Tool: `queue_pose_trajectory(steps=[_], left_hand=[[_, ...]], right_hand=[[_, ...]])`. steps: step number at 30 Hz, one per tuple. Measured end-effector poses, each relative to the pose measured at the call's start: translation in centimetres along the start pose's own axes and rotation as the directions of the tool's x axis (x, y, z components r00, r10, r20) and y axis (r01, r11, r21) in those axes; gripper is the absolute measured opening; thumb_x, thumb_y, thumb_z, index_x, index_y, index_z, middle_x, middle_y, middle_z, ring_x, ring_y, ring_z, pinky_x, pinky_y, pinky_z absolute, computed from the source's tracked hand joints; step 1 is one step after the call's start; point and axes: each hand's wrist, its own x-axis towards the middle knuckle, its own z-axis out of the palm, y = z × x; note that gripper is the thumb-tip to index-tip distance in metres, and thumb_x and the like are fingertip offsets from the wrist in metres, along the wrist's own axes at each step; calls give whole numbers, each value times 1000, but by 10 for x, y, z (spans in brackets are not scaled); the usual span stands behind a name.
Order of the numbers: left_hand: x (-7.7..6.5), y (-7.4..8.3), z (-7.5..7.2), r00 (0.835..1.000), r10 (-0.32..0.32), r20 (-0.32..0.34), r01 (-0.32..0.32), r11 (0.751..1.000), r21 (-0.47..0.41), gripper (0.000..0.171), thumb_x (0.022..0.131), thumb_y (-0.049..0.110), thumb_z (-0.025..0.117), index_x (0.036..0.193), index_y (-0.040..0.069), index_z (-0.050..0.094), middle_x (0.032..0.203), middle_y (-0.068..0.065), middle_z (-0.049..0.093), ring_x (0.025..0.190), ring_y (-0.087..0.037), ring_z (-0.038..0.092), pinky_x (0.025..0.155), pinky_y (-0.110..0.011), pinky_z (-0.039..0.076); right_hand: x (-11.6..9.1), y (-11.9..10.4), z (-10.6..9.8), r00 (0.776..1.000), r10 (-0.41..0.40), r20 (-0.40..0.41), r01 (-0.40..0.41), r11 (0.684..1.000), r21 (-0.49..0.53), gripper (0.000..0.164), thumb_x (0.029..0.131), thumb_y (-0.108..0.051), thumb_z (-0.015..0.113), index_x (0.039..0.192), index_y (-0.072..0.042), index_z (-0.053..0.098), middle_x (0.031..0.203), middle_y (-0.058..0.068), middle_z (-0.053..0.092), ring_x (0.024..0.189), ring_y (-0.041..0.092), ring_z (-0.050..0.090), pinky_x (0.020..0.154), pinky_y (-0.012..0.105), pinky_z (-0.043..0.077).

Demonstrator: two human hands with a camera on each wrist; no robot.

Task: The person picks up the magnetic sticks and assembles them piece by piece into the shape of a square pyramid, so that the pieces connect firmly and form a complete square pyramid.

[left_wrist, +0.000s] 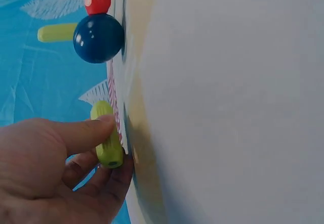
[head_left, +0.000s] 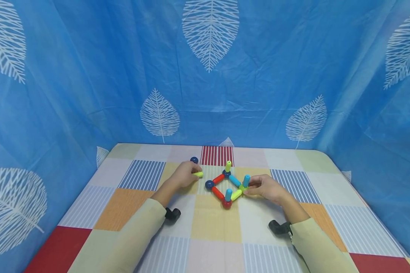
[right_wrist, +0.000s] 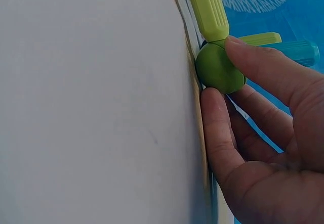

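On the table a diamond-shaped frame of rods and balls has a dark blue ball (head_left: 209, 184) at its left corner and a red ball (head_left: 227, 204) at the near one. Three short rods stand upright on its far, right and near corners, among them a light blue rod (head_left: 228, 195). My left hand (head_left: 184, 174), left of the frame, pinches a loose yellow-green rod (left_wrist: 107, 145) between thumb and fingers. At the right corner, my right hand (head_left: 268, 189) pinches the green ball (right_wrist: 218, 67) with thumb and fingertip. A yellow-green rod (right_wrist: 208, 11) joins that ball.
Just beyond my left hand lies a separate dark blue ball (head_left: 194, 160). A patchwork cloth (head_left: 215, 227) covers the table. Blue curtains (head_left: 225, 94) with white leaf prints hang behind it and at both sides.
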Motion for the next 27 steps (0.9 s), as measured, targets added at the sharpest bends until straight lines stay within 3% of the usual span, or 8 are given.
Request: queue_pose_trajectory(steps=[4,11,20,27], left_hand=[[-7,2,0,1000,-19,-11,18,994,-104,23,93,5,72,116,8,75,115,-8,73,111,-26,67,102,-43,54],[-15,8,1,998,-10,-61,-5,971,-237,21,94,11,73,115,8,73,105,-5,72,97,-19,64,93,-38,57],[-22,15,4,991,62,-115,-100,926,-365,25,92,11,76,117,8,72,103,-3,73,95,-15,67,88,-33,59],[-26,23,7,992,48,-119,-98,880,-464,26,91,10,77,117,13,73,106,-2,73,99,-16,67,90,-33,60]], right_hand=[[0,1,0,1000,10,1,-10,1000,-10,36,86,-13,82,115,3,71,100,7,72,91,15,64,75,26,56],[0,1,0,1000,6,0,-6,1000,-5,36,86,-13,82,116,3,71,99,7,71,91,16,63,75,26,56],[0,2,-1,1000,7,-8,-7,1000,-4,36,86,-13,82,116,4,70,101,9,71,92,16,64,75,25,56],[0,3,0,1000,3,-5,-3,1000,1,37,86,-12,82,116,5,70,100,9,71,92,16,64,74,25,56]])
